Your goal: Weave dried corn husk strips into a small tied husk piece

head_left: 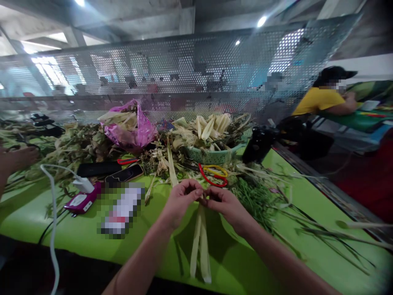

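Both my hands meet above the front middle of the green table, fingertips close together. My left hand (184,200) is closed in a pinch on pale corn husk strips (201,250). Opposite it, my right hand (222,203) pinches the same strips near their upper end. Two long tails hang below my fingers toward the table's front edge. Another pale husk strip (172,164) rises just behind my left hand. Beyond my right hand lie scissors (211,174) with red and yellow handles. The exact spot between my fingertips is partly hidden.
A green basket (211,155) holds husks, beside a pink plastic bag (141,131). Phones (124,173), a purple power strip (82,200) and green stems (256,203) lie around. A black bottle-like object (258,145) stands right. Another person's hand (18,159) shows left; a person in yellow (321,100) sits right.
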### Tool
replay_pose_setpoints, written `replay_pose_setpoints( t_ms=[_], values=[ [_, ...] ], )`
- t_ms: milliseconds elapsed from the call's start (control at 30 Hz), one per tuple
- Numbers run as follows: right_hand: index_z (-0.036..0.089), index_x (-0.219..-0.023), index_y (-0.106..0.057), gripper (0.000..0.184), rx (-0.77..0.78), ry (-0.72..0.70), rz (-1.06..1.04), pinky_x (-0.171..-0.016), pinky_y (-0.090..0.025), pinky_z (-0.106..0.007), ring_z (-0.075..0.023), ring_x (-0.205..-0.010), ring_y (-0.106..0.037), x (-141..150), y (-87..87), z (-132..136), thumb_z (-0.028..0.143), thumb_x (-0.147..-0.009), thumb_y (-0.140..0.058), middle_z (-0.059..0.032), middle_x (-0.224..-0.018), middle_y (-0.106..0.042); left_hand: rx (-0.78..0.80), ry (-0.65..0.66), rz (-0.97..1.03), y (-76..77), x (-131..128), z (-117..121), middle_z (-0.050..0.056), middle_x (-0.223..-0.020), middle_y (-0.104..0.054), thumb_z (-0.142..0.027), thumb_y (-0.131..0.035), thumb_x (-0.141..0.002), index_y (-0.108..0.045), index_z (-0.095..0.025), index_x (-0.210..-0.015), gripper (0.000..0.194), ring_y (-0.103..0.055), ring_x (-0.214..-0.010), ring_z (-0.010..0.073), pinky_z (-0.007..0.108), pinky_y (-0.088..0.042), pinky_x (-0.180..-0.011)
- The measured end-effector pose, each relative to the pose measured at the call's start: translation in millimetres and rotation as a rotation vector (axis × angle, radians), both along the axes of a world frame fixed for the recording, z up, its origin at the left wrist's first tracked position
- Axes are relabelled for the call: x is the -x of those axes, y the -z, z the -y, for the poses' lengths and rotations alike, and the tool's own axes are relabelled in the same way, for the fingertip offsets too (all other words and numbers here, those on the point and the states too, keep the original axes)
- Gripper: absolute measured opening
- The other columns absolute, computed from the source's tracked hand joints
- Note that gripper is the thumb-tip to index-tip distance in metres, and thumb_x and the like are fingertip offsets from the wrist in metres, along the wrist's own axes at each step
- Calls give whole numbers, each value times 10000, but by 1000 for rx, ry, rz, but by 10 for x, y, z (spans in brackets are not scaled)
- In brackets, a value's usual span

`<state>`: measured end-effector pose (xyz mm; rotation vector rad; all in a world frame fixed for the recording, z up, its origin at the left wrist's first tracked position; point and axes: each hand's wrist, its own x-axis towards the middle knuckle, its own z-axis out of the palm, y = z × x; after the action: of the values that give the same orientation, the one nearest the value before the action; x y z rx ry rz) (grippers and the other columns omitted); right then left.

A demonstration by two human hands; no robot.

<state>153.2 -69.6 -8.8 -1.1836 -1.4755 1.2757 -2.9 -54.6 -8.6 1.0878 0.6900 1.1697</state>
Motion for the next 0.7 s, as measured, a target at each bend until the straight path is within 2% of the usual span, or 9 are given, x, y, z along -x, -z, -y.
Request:
replay_pose_setpoints(
  t_ms=[100, 167, 233, 333, 433, 567, 700],
  values=[
    [165, -778, -645, 247, 61, 29, -111, -624, -393, -264, -137, -650, -508, -23, -48, 13, 376, -677, -725, 2, -707, -602, 68, -7, 57, 52, 29, -21, 23, -881, -594, -291, -738, -689, -600, -167, -952, 321, -529, -707, 90, 221, -426, -684],
    [167, -794, -650, 249, 82, 53, -174, -645, -403, -264, -139, -669, -524, -35, -67, 10, 370, -676, -734, -4, -737, -621, 99, -33, 37, 70, 36, -15, 15, -861, -591, -315, -715, -717, -576, -173, -953, 308, -538, -694, 90, 226, -436, -675],
    [165, -802, -658, 254, 69, 69, -199, -673, -405, -264, -140, -698, -533, -47, -53, -6, 360, -667, -747, -6, -763, -632, 124, 3, -13, 72, 23, 9, 6, -810, -579, -347, -688, -745, -570, -163, -909, 274, -539, -690, 91, 224, -439, -669],
    [168, -845, -675, 278, 7, 86, -164, -666, -394, -263, -136, -682, -516, -72, 13, -41, 368, -666, -748, 8, -737, -619, 174, 132, -22, 60, -27, 48, 5, -808, -584, -372, -685, -747, -569, -161, -947, 313, -546, -698, 94, 228, -448, -681],
    [168, -910, -677, 304, -62, 114, -73, -630, -374, -260, -130, -644, -485, -103, 46, -57, 356, -678, -734, 24, -681, -581, 203, 157, -13, 59, -70, 50, -4, -775, -574, -375, -706, -722, -555, -165, -1014, 391, -519, -630, 82, 227, -442, -630],
    [162, -1009, -653, 317, -65, 111, -25, -564, -351, -246, -124, -630, -464, -140, -26, -39, 343, -749, -645, -1, -742, -590, 104, 68, -164, 78, -83, 8, -25, -693, -516, -364, -653, -758, -553, -148, -1004, 341, -448, -565, 75, 210, -374, -538],
    [159, -952, -633, 339, -151, 165, 78, -537, -351, -241, -130, -634, -474, -167, -56, -52, 449, -780, -608, -19, -764, -588, -84, -19, -380, 109, -102, -11, -25, -678, -485, -267, -575, -791, -541, -147, -906, 170, -424, -604, 93, 226, -346, -561]
  ],
)
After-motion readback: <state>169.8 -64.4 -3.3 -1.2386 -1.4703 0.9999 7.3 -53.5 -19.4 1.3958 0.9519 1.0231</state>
